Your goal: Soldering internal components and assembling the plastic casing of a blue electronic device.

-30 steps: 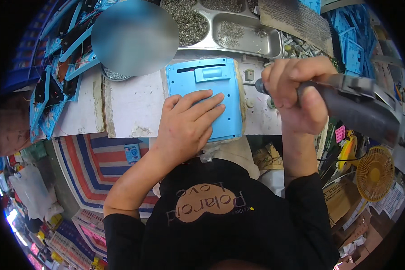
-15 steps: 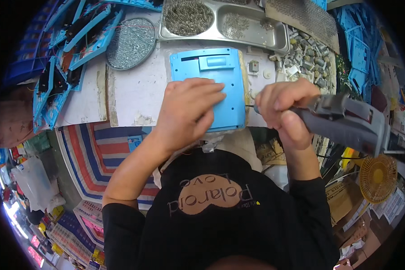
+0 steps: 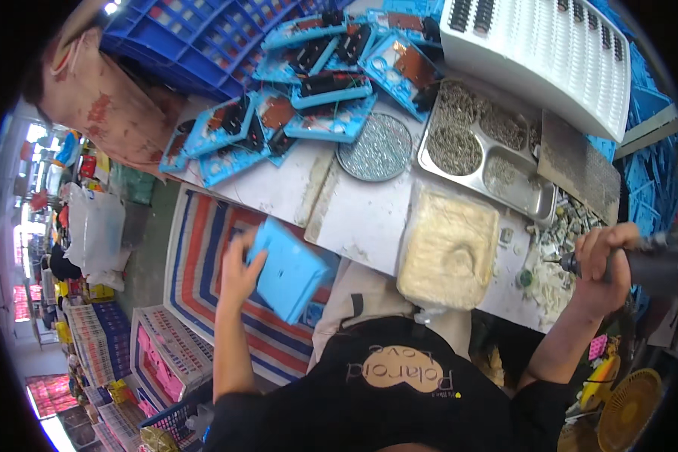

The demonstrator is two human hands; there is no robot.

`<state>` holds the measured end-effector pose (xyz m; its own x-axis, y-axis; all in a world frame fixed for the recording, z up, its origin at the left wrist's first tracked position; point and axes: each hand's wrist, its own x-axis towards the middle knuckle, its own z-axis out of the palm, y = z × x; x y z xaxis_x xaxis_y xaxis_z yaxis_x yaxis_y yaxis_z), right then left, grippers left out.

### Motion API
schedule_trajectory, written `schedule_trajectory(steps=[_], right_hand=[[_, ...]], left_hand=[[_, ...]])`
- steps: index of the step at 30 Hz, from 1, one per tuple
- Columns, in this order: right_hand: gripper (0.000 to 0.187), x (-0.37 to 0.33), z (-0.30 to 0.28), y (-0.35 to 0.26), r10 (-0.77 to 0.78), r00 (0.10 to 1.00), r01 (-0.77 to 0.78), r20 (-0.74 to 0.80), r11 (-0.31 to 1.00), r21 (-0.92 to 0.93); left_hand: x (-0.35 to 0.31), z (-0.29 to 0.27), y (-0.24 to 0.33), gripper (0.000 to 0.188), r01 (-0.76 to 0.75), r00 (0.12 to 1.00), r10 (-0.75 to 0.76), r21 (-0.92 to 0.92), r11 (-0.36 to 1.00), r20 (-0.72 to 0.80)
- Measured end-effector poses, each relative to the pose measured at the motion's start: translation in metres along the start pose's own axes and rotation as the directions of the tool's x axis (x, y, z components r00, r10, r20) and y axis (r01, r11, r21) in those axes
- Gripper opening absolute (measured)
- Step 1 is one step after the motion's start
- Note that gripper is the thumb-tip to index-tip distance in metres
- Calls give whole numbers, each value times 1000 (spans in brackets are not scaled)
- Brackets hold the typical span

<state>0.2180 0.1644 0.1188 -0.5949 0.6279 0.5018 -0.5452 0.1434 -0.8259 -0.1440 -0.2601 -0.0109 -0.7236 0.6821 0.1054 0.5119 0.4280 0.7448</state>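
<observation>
My left hand (image 3: 239,273) grips one edge of a blue plastic case (image 3: 288,273), thumb toward its face. The case hangs tilted over a red, white and blue striped sheet or bag (image 3: 203,279) left of my lap; it is slightly blurred. At the right, my right hand (image 3: 604,264) is wrapped around a dark power screwdriver (image 3: 655,270), its body pointing off to the right. Between my hands, a yellowish padded block (image 3: 450,245) in clear plastic sits at the bench's front edge with a hollow in its top.
Open blue cases (image 3: 316,105) with wires and black parts pile at the back left. A round dish of screws (image 3: 375,147) and a metal tray (image 3: 497,177) of small parts stand behind the block. Small motors (image 3: 572,226) lie loose right; a white rack (image 3: 535,60) stands behind.
The blue case has left the padded block, carried left and down off the bench in my left hand. My right hand has drawn away rightward with the screwdriver. The view has turned left.
</observation>
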Motion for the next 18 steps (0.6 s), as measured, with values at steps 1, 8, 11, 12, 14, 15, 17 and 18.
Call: schedule_trajectory(steps=[1,8,11,12,14,15,17,18], right_hand=[[19,3,-2,11,73,997,-72,-39,997,35],[24,26,-7,25,149,950,-195,-275,970,-145],[31,33,6,23,124,960,-176,-251,964,-198],[35,34,6,22,114,963,-172,-242,958,-231],[44,36,12,23,85,963,-160,-255,944,-288],[49,37,18,23,64,957,-158,-281,932,-327],[64,31,9,23,102,968,-179,-229,922,-344],[65,30,9,22,87,969,-170,-233,915,-365]], left_hand=[[-42,-15,-57,37,122,992,-122,176,977,-9],[-74,25,-182,33,374,738,-639,659,653,215],[57,-1,0,24,241,855,-222,19,970,469],[93,5,60,22,231,926,-172,-143,963,336],[178,23,138,26,-163,968,199,-218,962,155],[222,51,175,26,-297,950,308,-145,944,58],[316,99,193,31,-541,833,553,237,807,16],[363,127,189,37,-548,814,579,398,736,51]])
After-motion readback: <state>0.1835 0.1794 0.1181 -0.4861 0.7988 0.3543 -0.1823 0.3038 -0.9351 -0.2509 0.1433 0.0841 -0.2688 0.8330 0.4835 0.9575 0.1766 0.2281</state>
